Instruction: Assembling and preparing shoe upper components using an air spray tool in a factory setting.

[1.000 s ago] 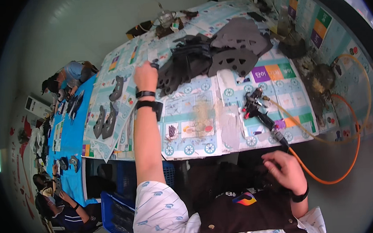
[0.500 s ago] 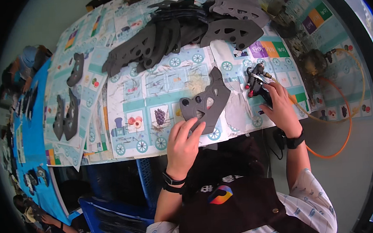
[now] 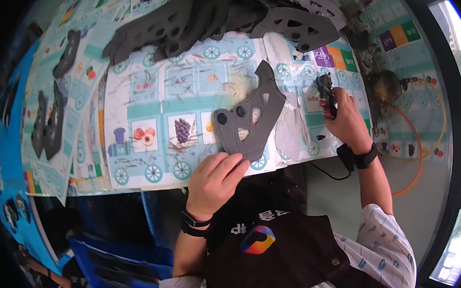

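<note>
Grey, one cut-out piece [image 3: 265, 121] lies at one o'clock from the left hand [image 3: 211, 184], touching its fingertips [image 3: 235, 160], grip unclear; the right hand [image 3: 348, 121] clasps one spray gun [image 3: 325, 88]; three smaller pieces [image 3: 54, 129], ten o'clock.

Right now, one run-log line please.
left hand: touching flat dark-grey cut-out panel | right hand: holding black-and-red spray gun | beyond: heaped dark-grey panels

Piece [image 3: 267, 122] on table [image 3: 132, 111], before pile [image 3: 205, 17]; spray gun [image 3: 324, 88] at right
</note>
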`<act>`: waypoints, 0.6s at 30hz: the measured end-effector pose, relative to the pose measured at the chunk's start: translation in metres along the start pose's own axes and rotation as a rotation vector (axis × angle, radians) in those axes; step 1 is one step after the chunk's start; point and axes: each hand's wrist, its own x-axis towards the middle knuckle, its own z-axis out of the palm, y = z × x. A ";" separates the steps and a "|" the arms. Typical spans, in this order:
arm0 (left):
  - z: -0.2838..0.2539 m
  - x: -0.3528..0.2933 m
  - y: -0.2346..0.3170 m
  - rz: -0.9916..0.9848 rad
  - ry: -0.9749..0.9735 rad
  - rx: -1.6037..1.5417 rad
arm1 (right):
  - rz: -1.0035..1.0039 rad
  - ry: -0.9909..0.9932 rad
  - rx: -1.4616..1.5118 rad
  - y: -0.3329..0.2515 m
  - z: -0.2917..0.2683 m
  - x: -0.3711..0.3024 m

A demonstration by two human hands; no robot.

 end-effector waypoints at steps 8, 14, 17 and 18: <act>-0.001 -0.001 -0.009 0.006 0.024 0.024 | 0.292 -0.661 1.015 -0.065 -0.084 0.006; 0.001 -0.003 -0.011 0.027 0.042 0.035 | 0.475 -1.094 1.627 -0.056 -0.065 0.017; -0.002 -0.006 -0.011 0.016 0.013 0.047 | 0.398 -1.014 1.211 -0.081 -0.073 0.023; -0.002 -0.005 -0.011 0.022 0.001 0.041 | 0.347 -1.032 1.063 -0.086 -0.078 0.024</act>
